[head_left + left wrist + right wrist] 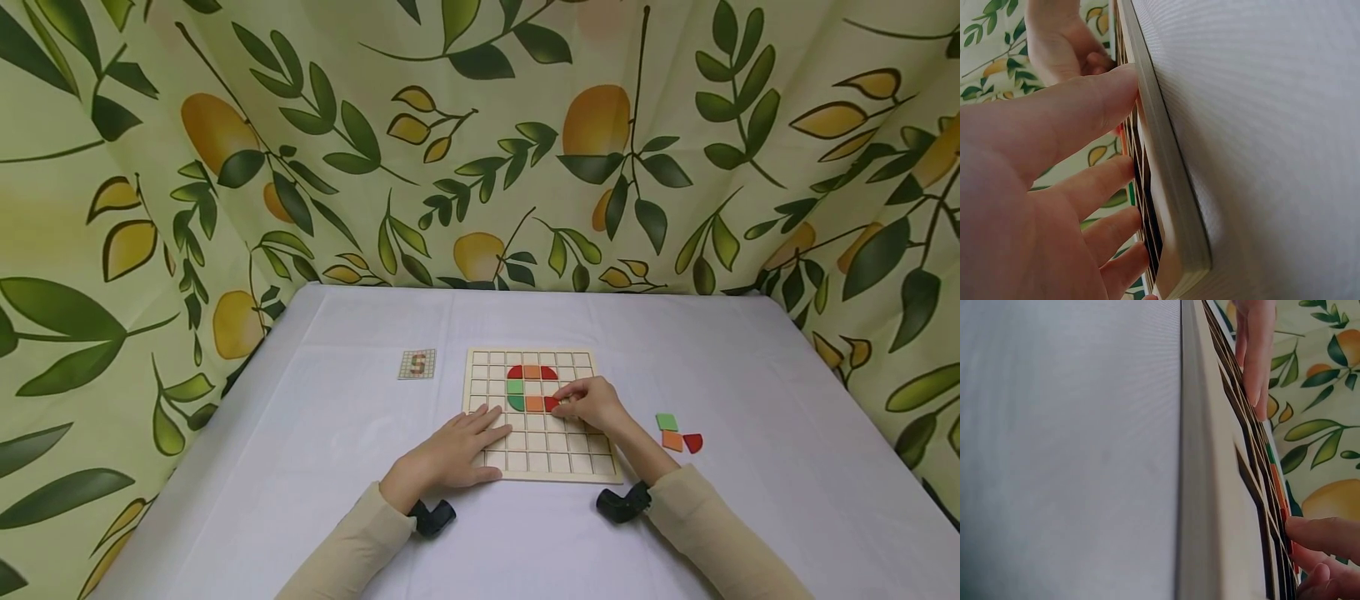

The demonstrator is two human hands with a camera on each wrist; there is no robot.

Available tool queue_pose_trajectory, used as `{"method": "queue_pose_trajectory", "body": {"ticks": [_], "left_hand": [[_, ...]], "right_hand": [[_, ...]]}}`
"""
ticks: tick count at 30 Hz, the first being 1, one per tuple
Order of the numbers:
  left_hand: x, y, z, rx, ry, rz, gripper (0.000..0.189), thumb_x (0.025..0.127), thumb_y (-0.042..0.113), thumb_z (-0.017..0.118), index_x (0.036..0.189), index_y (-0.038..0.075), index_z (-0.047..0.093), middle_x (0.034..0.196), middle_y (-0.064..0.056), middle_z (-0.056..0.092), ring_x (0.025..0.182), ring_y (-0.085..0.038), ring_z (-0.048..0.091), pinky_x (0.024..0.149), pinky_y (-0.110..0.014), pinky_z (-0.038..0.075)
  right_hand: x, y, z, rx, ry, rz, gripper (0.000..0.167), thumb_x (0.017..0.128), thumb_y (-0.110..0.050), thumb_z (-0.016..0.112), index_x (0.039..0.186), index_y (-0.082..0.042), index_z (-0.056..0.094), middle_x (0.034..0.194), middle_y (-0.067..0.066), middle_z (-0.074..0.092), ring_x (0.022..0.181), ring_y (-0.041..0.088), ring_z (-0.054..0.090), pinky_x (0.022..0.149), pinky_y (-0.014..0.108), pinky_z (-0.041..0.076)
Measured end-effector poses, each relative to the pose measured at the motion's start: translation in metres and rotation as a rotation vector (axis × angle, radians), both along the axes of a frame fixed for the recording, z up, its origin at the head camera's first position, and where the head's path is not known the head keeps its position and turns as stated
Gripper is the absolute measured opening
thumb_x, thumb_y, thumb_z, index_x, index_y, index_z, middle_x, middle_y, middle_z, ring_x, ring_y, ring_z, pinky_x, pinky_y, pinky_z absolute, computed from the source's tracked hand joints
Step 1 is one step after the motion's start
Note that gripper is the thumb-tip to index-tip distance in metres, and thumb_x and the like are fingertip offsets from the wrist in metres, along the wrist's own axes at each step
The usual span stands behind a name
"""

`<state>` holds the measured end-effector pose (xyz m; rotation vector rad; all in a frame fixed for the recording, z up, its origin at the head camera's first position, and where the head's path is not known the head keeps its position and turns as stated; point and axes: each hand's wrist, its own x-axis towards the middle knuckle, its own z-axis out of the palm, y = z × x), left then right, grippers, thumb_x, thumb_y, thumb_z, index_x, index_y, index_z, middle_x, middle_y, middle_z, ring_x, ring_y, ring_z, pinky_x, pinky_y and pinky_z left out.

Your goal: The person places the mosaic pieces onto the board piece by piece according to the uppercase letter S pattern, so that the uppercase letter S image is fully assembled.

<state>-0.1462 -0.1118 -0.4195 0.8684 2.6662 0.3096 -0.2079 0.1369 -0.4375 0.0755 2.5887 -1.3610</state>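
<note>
A wooden grid board (555,467) lies flat on the table. Set in its squares are red, orange and green tiles, among them a light green square tile (514,387) and a dark green rounded tile (516,403). With thumb and forefinger, my right hand (594,403) pinches a red tile (551,404) at the right end of the lower coloured row. In the right wrist view its fingertips (1294,526) are right at that tile, low on the board. My left hand (457,448) rests on the board's left side, fingers spread and thumb by the near edge.
Right of the board lie a loose green square tile (667,422), an orange square tile (672,441) and a red rounded tile (693,442). A small card (417,364) with an S pattern lies to its left. A patterned curtain (480,167) hangs behind the white-covered table (360,333).
</note>
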Motion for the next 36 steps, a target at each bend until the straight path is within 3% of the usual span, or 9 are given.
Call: {"method": "queue_pose_trajectory", "body": {"ticks": [36], "left_hand": [[0.000, -0.001, -0.003, 0.010, 0.017, -0.013, 0.064, 0.092, 0.042, 0.060, 0.149, 0.021, 0.038, 0.162, -0.005, 0.026, 0.152, -0.027, 0.021, 0.124, -0.046, 0.024]], "right_hand": [[0.018, 0.030, 0.021, -0.007, 0.030, 0.015, 0.030, 0.082, -0.017, 0.075, 0.105, 0.001, 0.071, 0.066, -0.003, 0.050, 0.071, 0.015, 0.044, 0.054, 0.022, 0.035]]}}
